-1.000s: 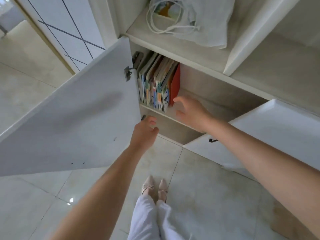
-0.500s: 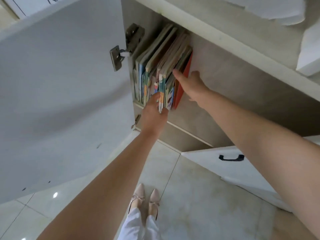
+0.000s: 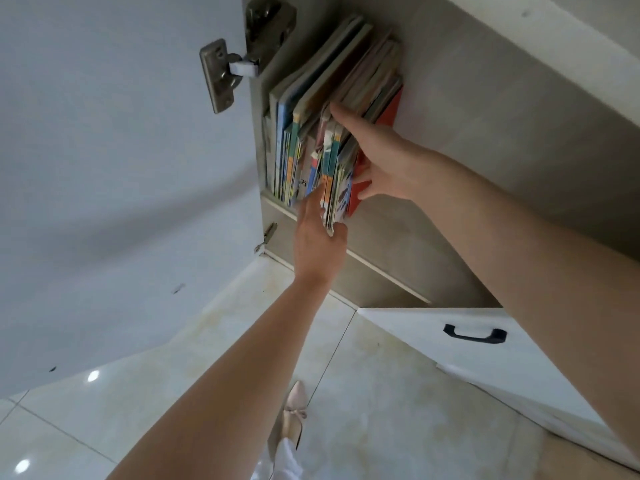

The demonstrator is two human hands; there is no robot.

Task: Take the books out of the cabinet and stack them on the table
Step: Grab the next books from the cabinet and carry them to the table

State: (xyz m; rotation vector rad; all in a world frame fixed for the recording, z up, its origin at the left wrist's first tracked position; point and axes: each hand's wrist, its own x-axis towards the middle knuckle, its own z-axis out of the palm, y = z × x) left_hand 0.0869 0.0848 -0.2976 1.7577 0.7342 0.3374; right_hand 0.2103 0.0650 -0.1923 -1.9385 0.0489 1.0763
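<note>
Books [image 3: 311, 133] stand upright in a row at the left end of a cabinet [image 3: 485, 140] shelf, spines toward the viewer; the rightmost is a red book [image 3: 389, 114]. One pale spine low in the row carries a printed character resembling "万" [image 3: 303, 182]; the other spine lettering is too small to read.

The left hand [image 3: 318, 237] reaches up from below to the near bottom edge of the row, its fingers running up against the spines left of centre and its thumb under the bottom corner of a few coloured books that jut out nearer than the rest. Whether this hand pinches them or only supports them cannot be told.

The right hand [image 3: 377, 161] comes in from the right. Its forefinger lies straight along the top of the right-hand books, its thumb spreads down to the red cover near the bottom corner, and the other fingers are hidden behind the books. The two hands are apart, one at either side of the jutting group.

The white door [image 3: 114, 202] is swung open to the left on a metal hinge [image 3: 221, 74]. At lower right is a white drawer front with a black handle [image 3: 474, 336]. Below are pale floor tiles [image 3: 398, 393] and a beige shoe [image 3: 294, 414].
</note>
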